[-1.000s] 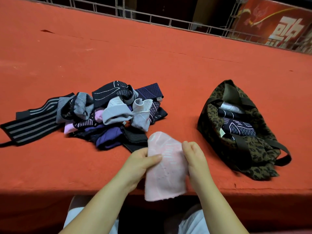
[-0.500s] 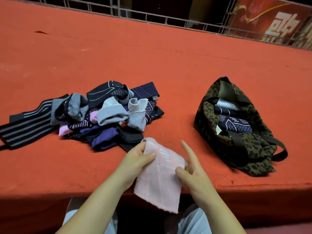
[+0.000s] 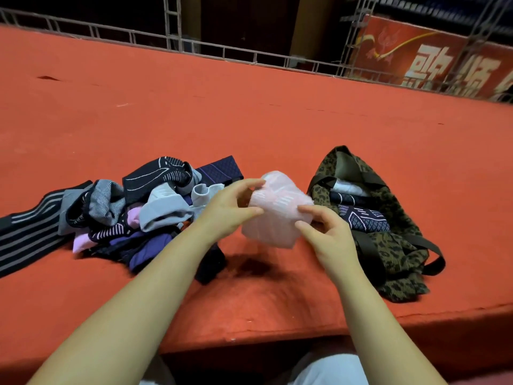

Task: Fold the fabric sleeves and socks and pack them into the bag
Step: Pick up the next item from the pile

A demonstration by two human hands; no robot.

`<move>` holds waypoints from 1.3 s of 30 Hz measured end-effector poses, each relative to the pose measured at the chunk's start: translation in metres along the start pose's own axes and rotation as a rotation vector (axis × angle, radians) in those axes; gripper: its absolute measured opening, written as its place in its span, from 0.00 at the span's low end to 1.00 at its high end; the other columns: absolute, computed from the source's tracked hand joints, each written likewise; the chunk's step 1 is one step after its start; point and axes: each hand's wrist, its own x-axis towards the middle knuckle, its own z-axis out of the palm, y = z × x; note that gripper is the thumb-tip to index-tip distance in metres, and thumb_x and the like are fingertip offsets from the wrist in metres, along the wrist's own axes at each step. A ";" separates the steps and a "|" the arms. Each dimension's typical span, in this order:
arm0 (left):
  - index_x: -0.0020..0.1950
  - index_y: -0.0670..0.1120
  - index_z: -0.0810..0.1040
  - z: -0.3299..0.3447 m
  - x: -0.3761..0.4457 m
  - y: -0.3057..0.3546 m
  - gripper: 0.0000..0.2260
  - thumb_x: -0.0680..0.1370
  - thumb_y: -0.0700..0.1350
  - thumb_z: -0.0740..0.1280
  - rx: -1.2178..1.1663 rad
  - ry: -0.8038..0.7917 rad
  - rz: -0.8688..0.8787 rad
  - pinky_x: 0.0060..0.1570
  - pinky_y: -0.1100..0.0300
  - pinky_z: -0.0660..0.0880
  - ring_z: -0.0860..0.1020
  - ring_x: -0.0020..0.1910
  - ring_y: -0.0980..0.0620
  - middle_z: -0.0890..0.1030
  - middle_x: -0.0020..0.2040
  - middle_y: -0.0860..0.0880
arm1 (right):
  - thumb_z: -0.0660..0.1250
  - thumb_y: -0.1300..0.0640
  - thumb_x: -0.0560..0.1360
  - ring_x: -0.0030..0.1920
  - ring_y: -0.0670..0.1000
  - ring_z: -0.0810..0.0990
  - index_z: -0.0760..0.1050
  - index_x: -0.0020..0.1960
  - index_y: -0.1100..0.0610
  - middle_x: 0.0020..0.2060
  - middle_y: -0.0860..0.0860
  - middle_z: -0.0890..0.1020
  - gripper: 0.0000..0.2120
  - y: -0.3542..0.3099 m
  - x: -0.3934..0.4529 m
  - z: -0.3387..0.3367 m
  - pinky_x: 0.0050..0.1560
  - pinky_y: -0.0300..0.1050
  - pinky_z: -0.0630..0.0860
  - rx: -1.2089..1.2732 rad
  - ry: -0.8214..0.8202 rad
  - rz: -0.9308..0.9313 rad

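Note:
A pale pink sleeve [image 3: 273, 211], folded over into a short bundle, is held in the air above the red table. My left hand [image 3: 229, 208] pinches its left edge between thumb and fingers. My right hand [image 3: 326, 227] pinches its lower right edge. To the left lies a pile of fabric sleeves and socks [image 3: 130, 215] in black, grey, purple and pink. On the right sits the open leopard-print bag [image 3: 388, 245], with dark patterned pieces and a white one inside.
A long black sleeve with grey stripes [image 3: 27, 232] stretches out from the pile toward the left edge. The red felt table [image 3: 249, 120] runs far back to a metal railing [image 3: 222, 54]. Its front edge is close to my lap.
The pink sleeve hung flat near the table's front edge; now both hands have lifted it forward and up, folded into a compact bundle between pile and bag.

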 end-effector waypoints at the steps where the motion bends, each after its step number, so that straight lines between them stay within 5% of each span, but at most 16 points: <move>1: 0.65 0.48 0.73 0.002 0.005 0.002 0.25 0.71 0.32 0.70 0.051 -0.015 0.017 0.55 0.76 0.68 0.74 0.54 0.65 0.75 0.57 0.56 | 0.71 0.58 0.67 0.47 0.37 0.78 0.79 0.44 0.45 0.45 0.43 0.82 0.10 0.001 0.003 -0.002 0.51 0.29 0.71 0.002 0.025 -0.015; 5: 0.65 0.45 0.74 0.016 -0.021 -0.028 0.24 0.70 0.35 0.72 0.245 -0.137 -0.027 0.61 0.72 0.66 0.72 0.58 0.65 0.74 0.59 0.57 | 0.75 0.58 0.64 0.39 0.36 0.77 0.79 0.41 0.48 0.38 0.44 0.81 0.09 0.027 -0.027 0.003 0.44 0.30 0.71 -0.004 0.010 0.128; 8: 0.62 0.49 0.77 0.027 -0.063 -0.062 0.22 0.69 0.39 0.73 0.354 -0.233 -0.107 0.59 0.71 0.65 0.73 0.58 0.62 0.75 0.58 0.59 | 0.73 0.49 0.59 0.42 0.38 0.78 0.76 0.54 0.44 0.43 0.41 0.80 0.24 0.054 -0.074 0.009 0.46 0.34 0.72 -0.022 -0.155 0.316; 10: 0.61 0.50 0.78 0.029 -0.086 -0.077 0.20 0.68 0.44 0.74 0.418 -0.279 -0.098 0.57 0.73 0.65 0.73 0.55 0.62 0.75 0.54 0.62 | 0.76 0.51 0.61 0.43 0.36 0.77 0.74 0.57 0.41 0.45 0.41 0.78 0.26 0.063 -0.096 0.011 0.47 0.29 0.70 -0.134 -0.240 0.372; 13: 0.57 0.52 0.81 0.027 -0.099 -0.089 0.22 0.66 0.58 0.68 0.477 -0.312 0.010 0.51 0.75 0.61 0.70 0.48 0.61 0.70 0.44 0.66 | 0.78 0.55 0.65 0.45 0.36 0.76 0.78 0.51 0.40 0.44 0.44 0.77 0.19 0.062 -0.110 0.011 0.47 0.24 0.67 -0.330 -0.246 0.317; 16: 0.50 0.58 0.82 0.027 -0.101 -0.099 0.17 0.66 0.62 0.65 0.489 -0.253 0.080 0.50 0.70 0.62 0.66 0.46 0.64 0.68 0.41 0.64 | 0.76 0.49 0.65 0.43 0.40 0.76 0.80 0.44 0.41 0.37 0.45 0.77 0.09 0.058 -0.108 0.010 0.46 0.29 0.68 -0.393 -0.275 0.273; 19: 0.47 0.58 0.81 0.030 -0.105 -0.104 0.13 0.67 0.61 0.66 0.541 -0.195 0.169 0.56 0.58 0.65 0.66 0.53 0.61 0.74 0.50 0.63 | 0.66 0.42 0.65 0.42 0.43 0.75 0.79 0.35 0.46 0.34 0.43 0.77 0.08 0.056 -0.091 0.011 0.44 0.36 0.68 -0.335 -0.198 0.203; 23: 0.46 0.56 0.82 0.031 -0.105 -0.106 0.14 0.68 0.60 0.64 0.598 -0.218 0.198 0.59 0.54 0.61 0.64 0.63 0.58 0.78 0.60 0.58 | 0.65 0.47 0.71 0.43 0.42 0.76 0.79 0.41 0.48 0.39 0.42 0.79 0.07 0.047 -0.035 0.020 0.49 0.39 0.70 -0.371 -0.101 0.084; 29: 0.47 0.56 0.82 0.033 -0.109 -0.105 0.12 0.69 0.59 0.65 0.624 -0.207 0.229 0.57 0.61 0.64 0.69 0.57 0.59 0.80 0.55 0.61 | 0.66 0.48 0.77 0.39 0.42 0.75 0.79 0.48 0.53 0.40 0.45 0.80 0.09 0.037 0.031 0.057 0.44 0.37 0.72 -0.331 -0.765 0.337; 32: 0.47 0.57 0.81 0.033 -0.109 -0.101 0.13 0.68 0.59 0.64 0.675 -0.204 0.259 0.51 0.63 0.70 0.74 0.52 0.60 0.81 0.51 0.62 | 0.69 0.47 0.74 0.42 0.45 0.76 0.80 0.44 0.52 0.42 0.47 0.82 0.08 0.058 0.040 0.066 0.51 0.43 0.74 -0.432 -0.999 0.376; 36: 0.45 0.55 0.82 0.030 -0.109 -0.096 0.14 0.67 0.59 0.63 0.687 -0.239 0.254 0.46 0.64 0.75 0.77 0.51 0.58 0.82 0.49 0.61 | 0.72 0.55 0.72 0.38 0.44 0.74 0.78 0.39 0.51 0.35 0.46 0.79 0.04 0.066 0.044 0.065 0.45 0.41 0.72 -0.424 -1.015 0.374; 39: 0.51 0.54 0.83 0.030 -0.108 -0.099 0.19 0.69 0.61 0.60 0.641 -0.281 0.172 0.59 0.59 0.70 0.77 0.60 0.53 0.81 0.56 0.60 | 0.70 0.58 0.72 0.31 0.41 0.69 0.74 0.35 0.52 0.29 0.43 0.74 0.09 0.062 0.046 0.064 0.36 0.36 0.68 -0.387 -1.010 0.345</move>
